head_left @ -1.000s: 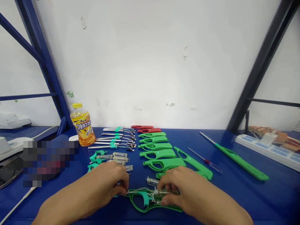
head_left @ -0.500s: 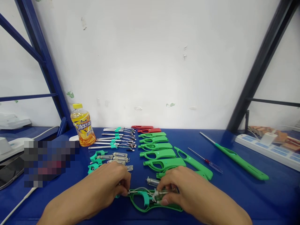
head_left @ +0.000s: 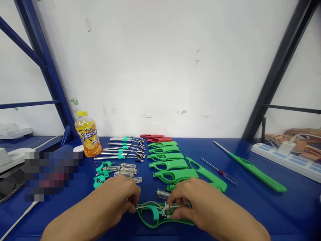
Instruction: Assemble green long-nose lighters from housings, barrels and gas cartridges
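Note:
A green lighter shell half [head_left: 150,219] lies open on the blue table [head_left: 250,207] right in front of me, with a teal trigger, white wires and a clear fuel tank set in it. My left hand [head_left: 117,201] pinches the metal tube end at the shell's left. My right hand [head_left: 193,202] presses fingers on the clear tank at the shell's right. Both hands are closed on the assembly.
Behind the hands lie rows of green handle shells [head_left: 168,164], two red ones [head_left: 156,138], metal nozzle tubes [head_left: 122,147] and small teal triggers with clear tanks [head_left: 115,169]. A yellow drink bottle [head_left: 87,134], a finished green lighter [head_left: 253,170], a screwdriver [head_left: 220,172] and a power strip [head_left: 288,160] stand around.
Both hands have stayed on the lighter assembly with only slight finger shifts; the view has nudged a little.

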Demonstrator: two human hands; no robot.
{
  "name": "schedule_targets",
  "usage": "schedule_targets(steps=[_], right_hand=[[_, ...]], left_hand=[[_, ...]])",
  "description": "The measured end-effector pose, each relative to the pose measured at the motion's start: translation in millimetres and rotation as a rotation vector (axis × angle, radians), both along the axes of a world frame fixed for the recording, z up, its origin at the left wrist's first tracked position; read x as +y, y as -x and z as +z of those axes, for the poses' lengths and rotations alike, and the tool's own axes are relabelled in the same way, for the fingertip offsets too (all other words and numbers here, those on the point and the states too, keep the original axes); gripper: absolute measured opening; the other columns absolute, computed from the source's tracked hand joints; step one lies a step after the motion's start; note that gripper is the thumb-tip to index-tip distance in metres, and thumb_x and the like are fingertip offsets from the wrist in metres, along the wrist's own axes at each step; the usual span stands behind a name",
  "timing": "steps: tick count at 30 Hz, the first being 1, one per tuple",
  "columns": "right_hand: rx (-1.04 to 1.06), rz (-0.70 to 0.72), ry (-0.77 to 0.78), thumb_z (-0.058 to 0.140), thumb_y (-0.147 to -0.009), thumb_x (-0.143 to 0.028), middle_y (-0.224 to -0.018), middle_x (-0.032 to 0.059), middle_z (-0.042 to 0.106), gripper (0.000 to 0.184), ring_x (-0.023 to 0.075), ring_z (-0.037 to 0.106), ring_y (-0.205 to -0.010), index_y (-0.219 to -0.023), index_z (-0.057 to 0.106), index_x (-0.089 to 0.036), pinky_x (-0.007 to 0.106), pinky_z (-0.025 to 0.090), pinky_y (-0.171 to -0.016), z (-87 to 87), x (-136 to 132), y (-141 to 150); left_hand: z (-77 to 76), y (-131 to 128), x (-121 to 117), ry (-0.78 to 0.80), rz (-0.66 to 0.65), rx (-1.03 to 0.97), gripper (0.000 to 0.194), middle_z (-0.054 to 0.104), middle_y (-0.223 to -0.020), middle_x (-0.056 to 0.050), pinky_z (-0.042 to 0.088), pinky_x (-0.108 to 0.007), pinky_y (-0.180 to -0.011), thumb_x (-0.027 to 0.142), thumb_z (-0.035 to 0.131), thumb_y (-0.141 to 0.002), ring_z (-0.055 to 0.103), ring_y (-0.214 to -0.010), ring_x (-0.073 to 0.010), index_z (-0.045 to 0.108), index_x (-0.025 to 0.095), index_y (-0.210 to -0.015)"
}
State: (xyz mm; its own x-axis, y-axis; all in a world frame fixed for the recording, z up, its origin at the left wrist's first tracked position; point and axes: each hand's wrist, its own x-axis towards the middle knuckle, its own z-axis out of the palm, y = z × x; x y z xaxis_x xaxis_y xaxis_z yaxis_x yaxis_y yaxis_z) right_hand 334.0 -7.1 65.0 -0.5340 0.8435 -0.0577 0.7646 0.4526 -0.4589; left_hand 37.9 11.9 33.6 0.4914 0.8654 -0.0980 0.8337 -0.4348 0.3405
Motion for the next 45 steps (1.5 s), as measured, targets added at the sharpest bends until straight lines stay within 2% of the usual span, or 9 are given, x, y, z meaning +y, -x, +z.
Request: schedule_targets(steps=[5, 9, 14, 20, 26, 29, 33, 37, 45], right_hand=[[-0.027, -0.079, -0.005, 0.088, -0.088, -0.030, -0.089, -0.0058, 0.080, 0.009, 0.0204, 0.069, -0.085, -0.091, 0.079, -0.031, 0.029, 0.034, -0.065, 2.3, -2.5, -2.3], [-0.025, -0.090, -0.007, 0.086, -0.091, -0.032, -0.094, -0.0049, 0.079, 0.010, 0.0217, 0.070, -0.092, -0.095, 0.078, -0.031, 0.029, 0.037, -0.072, -0.6, -3.7, -3.5], [0.007, -0.081, 0.001, 0.088, -0.090, -0.025, -0.103, -0.0048, 0.077, 0.013, 0.0208, 0.070, -0.099, -0.096, 0.077, -0.030, 0.029, 0.039, -0.078, -4.5, -3.7, -3.4], [-0.034, -0.041, -0.009, 0.082, -0.094, -0.021, -0.098, -0.0022, 0.077, 0.007, 0.0210, 0.072, -0.093, -0.093, 0.082, -0.028, 0.029, 0.041, -0.076, -2.6, 0.6, 1.5], [-0.152, -0.024, -0.028, 0.085, -0.090, -0.023, -0.096, 0.0020, 0.083, 0.006, 0.0249, 0.074, -0.089, -0.094, 0.087, -0.027, 0.031, 0.039, -0.068, -1.0, 5.9, 10.6], [-0.178, 0.002, -0.053, 0.084, -0.090, -0.024, -0.090, 0.0007, 0.083, 0.005, 0.0223, 0.072, -0.081, -0.088, 0.087, -0.028, 0.030, 0.036, -0.063, -3.4, 7.5, 14.4], [-0.182, 0.006, -0.067, 0.083, -0.090, -0.024, -0.078, -0.0012, 0.079, 0.015, 0.0180, 0.064, -0.068, -0.076, 0.084, -0.027, 0.030, 0.032, -0.058, -3.5, 6.3, 17.8], [-0.163, -0.016, -0.041, 0.082, -0.088, -0.021, -0.075, -0.0012, 0.078, 0.015, 0.0171, 0.062, -0.065, -0.074, 0.084, -0.027, 0.030, 0.032, -0.058, -2.8, 3.7, 17.7], [-0.110, -0.040, -0.069, 0.084, -0.083, -0.022, -0.081, 0.0001, 0.083, 0.008, 0.0182, 0.066, -0.068, -0.083, 0.087, -0.029, 0.030, 0.032, -0.057, -22.6, 3.6, 13.9]], left_hand=[[-7.5, 8.2, -1.6, 0.018, -0.006, 0.004, 0.022, 0.074, -0.093, 0.003, 0.037, -0.029, -0.072, 0.010, 0.066, -0.083, 0.066, -0.089, -0.0193, 0.073, 0.031, -0.085], [-2.9, 4.7, -6.2, 0.014, -0.005, -0.005, 0.024, 0.074, -0.095, 0.003, 0.038, -0.029, -0.073, 0.008, 0.063, -0.082, 0.066, -0.090, -0.0191, 0.071, 0.030, -0.085], [4.4, -2.7, -11.2, 0.004, 0.012, -0.012, 0.033, 0.074, -0.094, 0.006, 0.037, -0.028, -0.073, 0.005, 0.062, -0.080, 0.066, -0.090, -0.0190, 0.070, 0.034, -0.093], [6.1, -3.1, -12.2, 0.007, -0.011, -0.021, 0.038, 0.074, -0.098, 0.006, 0.037, -0.028, -0.072, 0.004, 0.062, -0.082, 0.066, -0.092, -0.0190, 0.071, 0.036, -0.100], [6.8, -4.2, -13.1, -0.009, 0.000, -0.037, 0.041, 0.072, -0.099, 0.006, 0.039, -0.028, -0.076, 0.003, 0.060, -0.084, 0.066, -0.094, -0.0187, 0.071, 0.037, -0.104], [4.4, -0.9, -16.0, -0.007, -0.001, -0.048, 0.036, 0.071, -0.097, 0.006, 0.038, -0.028, -0.075, 0.005, 0.060, -0.085, 0.065, -0.092, -0.0184, 0.071, 0.036, -0.100], [0.5, 2.4, -16.5, -0.010, -0.003, -0.042, 0.032, 0.072, -0.100, 0.005, 0.037, -0.029, -0.074, 0.007, 0.060, -0.087, 0.065, -0.095, -0.0194, 0.071, 0.035, -0.099], [0.2, 1.5, -15.4, 0.001, -0.021, -0.026, 0.029, 0.071, -0.097, 0.005, 0.036, -0.029, -0.074, 0.007, 0.060, -0.088, 0.064, -0.092, -0.0188, 0.069, 0.034, -0.095], [-11.0, 8.0, -12.6, -0.037, -0.067, 0.004, 0.032, 0.068, -0.107, 0.003, 0.035, -0.030, -0.075, 0.003, 0.055, -0.090, 0.062, -0.094, -0.0190, 0.066, 0.032, -0.101]])
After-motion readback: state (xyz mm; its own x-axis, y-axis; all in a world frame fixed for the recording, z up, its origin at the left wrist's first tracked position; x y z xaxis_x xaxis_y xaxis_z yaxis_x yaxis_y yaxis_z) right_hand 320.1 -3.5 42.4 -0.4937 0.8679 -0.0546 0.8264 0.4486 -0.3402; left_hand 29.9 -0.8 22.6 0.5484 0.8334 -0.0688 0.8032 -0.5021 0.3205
